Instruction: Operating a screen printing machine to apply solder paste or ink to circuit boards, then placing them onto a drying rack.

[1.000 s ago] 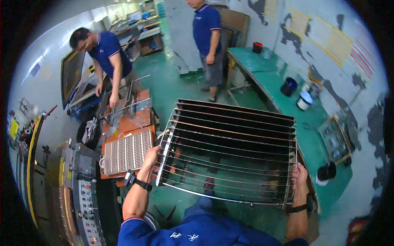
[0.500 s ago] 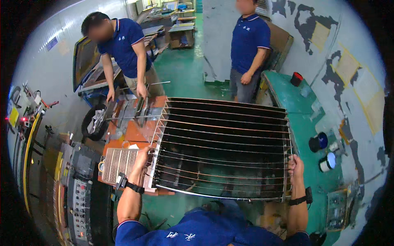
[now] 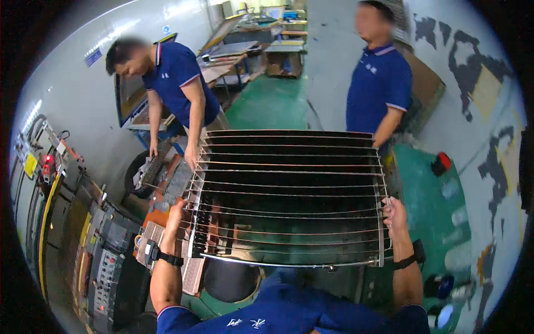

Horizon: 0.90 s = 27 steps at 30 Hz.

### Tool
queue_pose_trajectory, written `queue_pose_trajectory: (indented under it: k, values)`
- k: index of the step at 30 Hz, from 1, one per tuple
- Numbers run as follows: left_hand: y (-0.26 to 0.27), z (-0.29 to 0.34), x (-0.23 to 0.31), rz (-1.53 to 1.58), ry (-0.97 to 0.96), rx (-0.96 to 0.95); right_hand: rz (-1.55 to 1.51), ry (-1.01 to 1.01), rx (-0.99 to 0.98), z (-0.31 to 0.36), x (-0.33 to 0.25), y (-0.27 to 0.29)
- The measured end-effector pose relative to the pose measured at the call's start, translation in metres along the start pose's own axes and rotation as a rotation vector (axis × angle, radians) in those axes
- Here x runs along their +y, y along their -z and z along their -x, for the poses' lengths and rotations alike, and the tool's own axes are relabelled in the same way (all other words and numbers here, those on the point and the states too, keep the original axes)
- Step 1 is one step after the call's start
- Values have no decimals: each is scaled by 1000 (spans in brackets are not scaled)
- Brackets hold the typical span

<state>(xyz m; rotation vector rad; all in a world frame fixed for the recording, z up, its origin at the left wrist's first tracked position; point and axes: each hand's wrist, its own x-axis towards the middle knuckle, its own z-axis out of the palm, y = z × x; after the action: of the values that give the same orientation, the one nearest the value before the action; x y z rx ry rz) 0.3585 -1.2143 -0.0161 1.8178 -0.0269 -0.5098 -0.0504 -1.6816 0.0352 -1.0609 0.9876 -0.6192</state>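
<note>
Between my hands I hold a metal wire rack, a frame with several parallel rods across it and a dark area behind them. It is roughly level, its near rail across the front of my body. My left hand is closed round the left side of the frame. On the opposite side, the fingers of my right hand are wrapped round the edge. I cannot tell whether the dark area is a panel or stacked layers.
At the left, a co-worker bends over an orange-topped table. Another person stands beyond the rack at right. A control box with knobs is at lower left, a black round stool below the rack, a green-topped table at right.
The rack and my hands have shifted away from the orange-topped table, exposing the stool below. The view has turned, and the standing person appears further right. Both hands keep their hold.
</note>
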Motion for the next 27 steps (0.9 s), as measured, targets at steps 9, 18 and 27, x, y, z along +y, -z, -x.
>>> queue_pose_trajectory:
  k: [9,18,27]
  values:
    - [-60,-169,51,58,-79,45,10,-8,-147,-209,-60,-86]
    - [-138,-379,139,1,-107,22,60,-9,-153,-400,-92,-170]
    - [-155,-587,145,-151,-184,-7,-96,-181,-267,-588,-107,-209]
